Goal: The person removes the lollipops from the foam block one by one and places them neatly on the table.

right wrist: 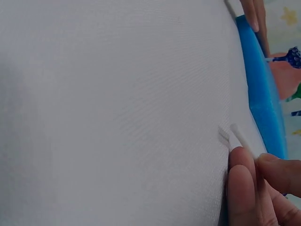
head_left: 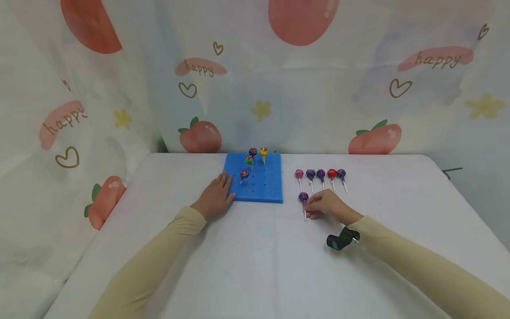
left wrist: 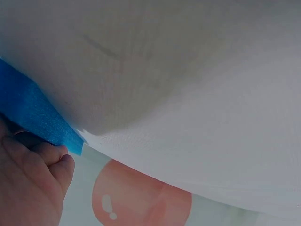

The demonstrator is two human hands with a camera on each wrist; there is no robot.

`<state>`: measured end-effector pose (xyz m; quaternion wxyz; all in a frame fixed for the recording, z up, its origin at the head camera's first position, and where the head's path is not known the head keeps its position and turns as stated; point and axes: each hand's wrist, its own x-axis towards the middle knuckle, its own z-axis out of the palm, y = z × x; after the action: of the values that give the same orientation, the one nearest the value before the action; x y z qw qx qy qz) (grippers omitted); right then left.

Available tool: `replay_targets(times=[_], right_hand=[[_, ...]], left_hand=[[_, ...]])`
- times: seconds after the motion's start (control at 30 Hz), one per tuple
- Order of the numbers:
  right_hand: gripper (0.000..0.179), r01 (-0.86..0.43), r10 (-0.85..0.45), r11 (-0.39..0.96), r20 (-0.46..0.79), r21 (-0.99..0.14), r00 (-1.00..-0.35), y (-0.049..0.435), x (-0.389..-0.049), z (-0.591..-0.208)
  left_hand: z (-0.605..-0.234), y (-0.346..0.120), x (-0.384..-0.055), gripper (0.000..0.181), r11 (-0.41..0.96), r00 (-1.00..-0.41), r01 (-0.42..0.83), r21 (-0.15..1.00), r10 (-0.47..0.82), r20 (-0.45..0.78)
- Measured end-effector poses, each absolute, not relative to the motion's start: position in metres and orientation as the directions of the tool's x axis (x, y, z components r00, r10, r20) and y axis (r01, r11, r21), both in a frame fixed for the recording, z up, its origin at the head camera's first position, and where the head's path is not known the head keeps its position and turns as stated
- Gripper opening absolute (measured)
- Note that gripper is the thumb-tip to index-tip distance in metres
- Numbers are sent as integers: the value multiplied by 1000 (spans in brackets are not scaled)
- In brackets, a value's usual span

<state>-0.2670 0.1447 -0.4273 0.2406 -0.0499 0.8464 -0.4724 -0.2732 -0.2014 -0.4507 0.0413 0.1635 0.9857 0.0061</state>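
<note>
My left hand (head_left: 214, 195) rests at the left edge of a blue foam board (head_left: 268, 188), its fingers touching the board's side and top. Several wrapped lollipops stand by their sticks in the board, among them a yellow one (head_left: 264, 151) and a green one (head_left: 249, 160). To the right of the board, my right hand (head_left: 327, 205) pinches the white stick of a purple lollipop (head_left: 303, 196) between thumb and fingers. In the right wrist view the lower end of that stick (right wrist: 241, 135) sticks out past the fingertips; the candy head is hidden there.
Behind the right hand lies a row of several lollipops, with a pink one (head_left: 299, 173) at the left and a red one (head_left: 332, 173) near the right end. The white-covered table (head_left: 247, 261) meets a printed cloth backdrop (head_left: 303, 106). A black camera (head_left: 342, 239) sits at the right wrist.
</note>
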Motion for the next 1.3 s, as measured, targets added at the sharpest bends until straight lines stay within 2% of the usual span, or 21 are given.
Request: replay_targets(times=[0.5,0.87,1.1,1.3], right_hand=[[22,118,-341,643,-421,-757,-840,144,-274,-425],[21,118,-333,664,-433,-738,-837,140,-274,-423],[24,71,-390,677,-439,-732,-809,146,-276,-416],[27,-2,-413,737,-447,-676,-794,150,-281,-391]], left_hand=[[-448,-200,-271,66,947,-944,322,21,322,-75],[-446,-200,-270,66,944,-941,329,32,330,-72],[-448,-201,-271,66,941,-939,337,32,338,-56],[-449,-202,-271,66,943,-941,331,30,332,-67]])
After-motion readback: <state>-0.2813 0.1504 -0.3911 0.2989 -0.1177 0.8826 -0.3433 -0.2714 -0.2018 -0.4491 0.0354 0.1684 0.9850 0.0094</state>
